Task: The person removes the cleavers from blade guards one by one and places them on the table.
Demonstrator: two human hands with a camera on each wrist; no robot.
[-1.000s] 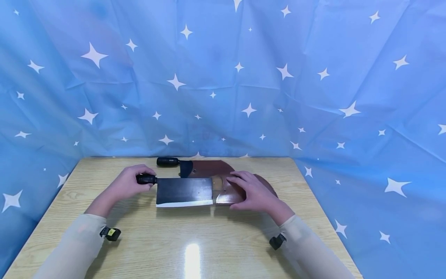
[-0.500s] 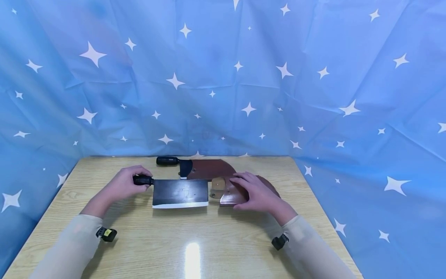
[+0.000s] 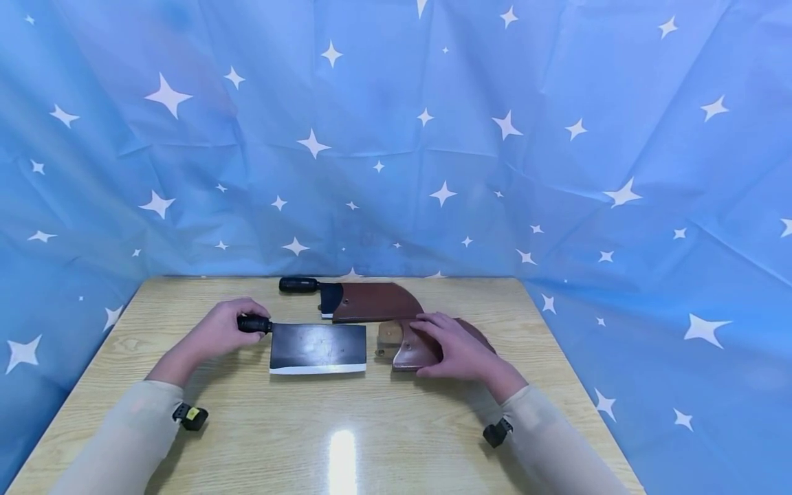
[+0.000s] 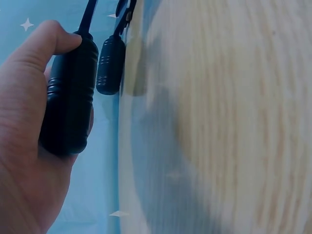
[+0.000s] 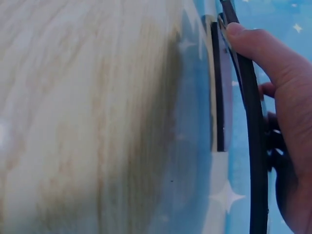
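In the head view a bare cleaver (image 3: 318, 348) with a dark blade and a bright edge is held level by my left hand (image 3: 219, 335). The fingers and thumb wrap its black handle (image 4: 70, 97), as the left wrist view shows. To the right, my right hand (image 3: 458, 349) grips a brown leather sheath (image 3: 416, 349), thumb at the near side and fingers at the far side. The sheath's open end, with a tan strap (image 3: 390, 335), faces the blade across a small gap. Seen edge-on in the right wrist view, the sheath (image 5: 256, 146) is a dark strip.
Behind both hands lies a second cleaver, its blade inside another brown sheath (image 3: 377, 301) and its black handle (image 3: 298, 284) pointing left. The wooden table (image 3: 266, 433) ends at a blue star-patterned curtain (image 3: 396, 137) at the back and sides.
The cleaver has come out leftward from the sheath's mouth, where its blade end met the strap. The right hand has shifted slightly right with the sheath, and a gap now separates the two.
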